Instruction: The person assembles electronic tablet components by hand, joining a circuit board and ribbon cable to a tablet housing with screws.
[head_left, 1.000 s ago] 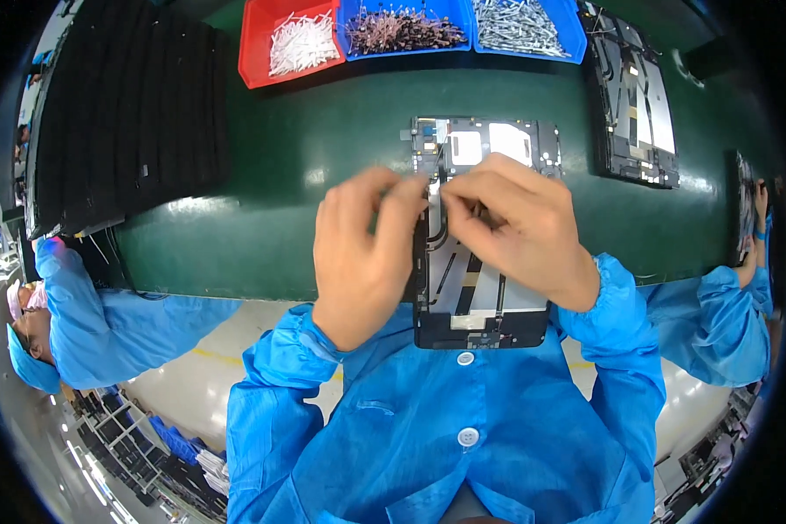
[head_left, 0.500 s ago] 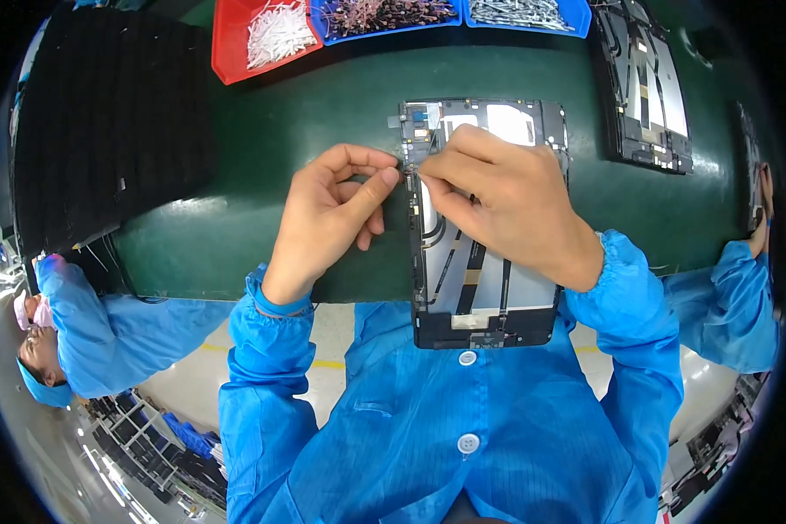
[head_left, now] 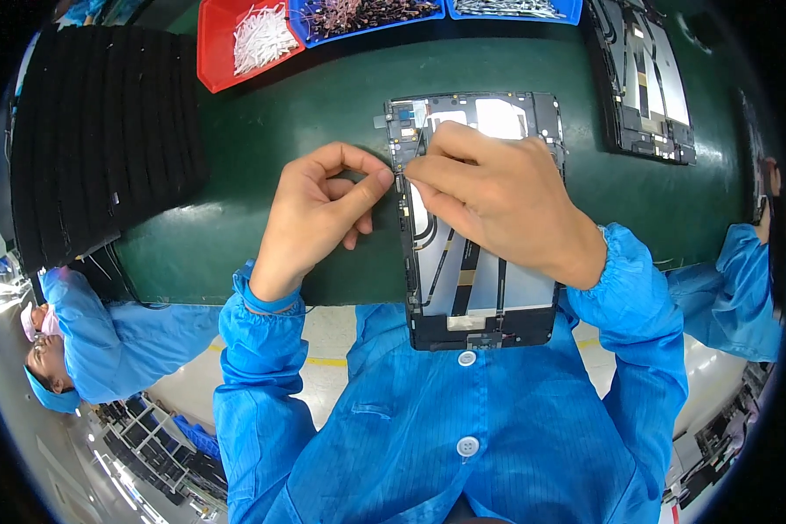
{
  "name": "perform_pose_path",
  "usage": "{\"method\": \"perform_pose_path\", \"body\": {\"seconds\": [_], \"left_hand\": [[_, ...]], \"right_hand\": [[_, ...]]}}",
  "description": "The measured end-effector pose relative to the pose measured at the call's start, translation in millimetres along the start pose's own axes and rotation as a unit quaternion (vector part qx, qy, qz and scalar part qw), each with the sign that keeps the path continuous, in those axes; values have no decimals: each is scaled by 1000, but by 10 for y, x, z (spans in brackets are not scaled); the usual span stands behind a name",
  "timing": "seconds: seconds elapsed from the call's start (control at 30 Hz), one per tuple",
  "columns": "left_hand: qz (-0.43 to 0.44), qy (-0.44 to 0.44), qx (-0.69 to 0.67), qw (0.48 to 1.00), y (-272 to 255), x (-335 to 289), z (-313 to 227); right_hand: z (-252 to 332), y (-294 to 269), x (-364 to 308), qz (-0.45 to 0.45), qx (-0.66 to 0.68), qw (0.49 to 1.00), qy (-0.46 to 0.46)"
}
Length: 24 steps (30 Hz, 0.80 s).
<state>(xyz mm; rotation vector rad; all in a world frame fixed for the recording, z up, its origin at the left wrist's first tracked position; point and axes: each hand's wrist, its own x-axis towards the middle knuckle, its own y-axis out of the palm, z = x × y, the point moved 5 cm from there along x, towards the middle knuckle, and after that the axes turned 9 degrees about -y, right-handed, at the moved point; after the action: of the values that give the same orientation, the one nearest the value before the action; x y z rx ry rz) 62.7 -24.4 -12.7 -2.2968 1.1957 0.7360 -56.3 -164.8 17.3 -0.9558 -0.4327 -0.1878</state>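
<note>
An opened tablet (head_left: 485,293), its inner side up, lies at the front edge of the green table and overhangs it slightly. It shows a silver back plate, black flat cables and small boards along its top and left edges. My left hand (head_left: 319,210) has thumb and forefinger pinched together at the tablet's upper left edge. Just right of those fingertips, my right hand (head_left: 511,201) is closed in a pinch over the upper left part of the tablet. Anything between either hand's fingertips is too small or hidden to name. My right hand covers the tablet's upper middle.
Along the far edge stand a red bin (head_left: 214,77) of white pieces, a blue bin (head_left: 375,32) of small dark and reddish leads, and another blue bin (head_left: 576,9) of silvery pieces. More opened tablets (head_left: 651,87) sit right. A black ribbed stack (head_left: 105,140) fills the left. Co-workers flank me.
The view has shifted a little, so bins and tablet appear slightly further left. Both hands stay pinched at the tablet's upper left edge, almost unmoved.
</note>
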Motion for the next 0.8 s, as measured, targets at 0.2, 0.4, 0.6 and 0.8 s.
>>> {"method": "perform_pose_path", "body": {"seconds": [0.2, 0.4, 0.6, 0.8], "left_hand": [[15, -4, 9, 1000, -2, 9, -34], [3, -4, 6, 1000, 21, -1, -56], [5, -4, -5, 1000, 32, -9, -96], [-13, -18, 14, 1000, 49, 5, -131]], "right_hand": [[-10, -16, 25, 0, 3, 1000, -10], [-20, -9, 24, -13, 1, 1000, -11], [-9, -22, 24, -17, 2, 1000, -11], [-24, -16, 20, -6, 2, 1000, -6]]}}
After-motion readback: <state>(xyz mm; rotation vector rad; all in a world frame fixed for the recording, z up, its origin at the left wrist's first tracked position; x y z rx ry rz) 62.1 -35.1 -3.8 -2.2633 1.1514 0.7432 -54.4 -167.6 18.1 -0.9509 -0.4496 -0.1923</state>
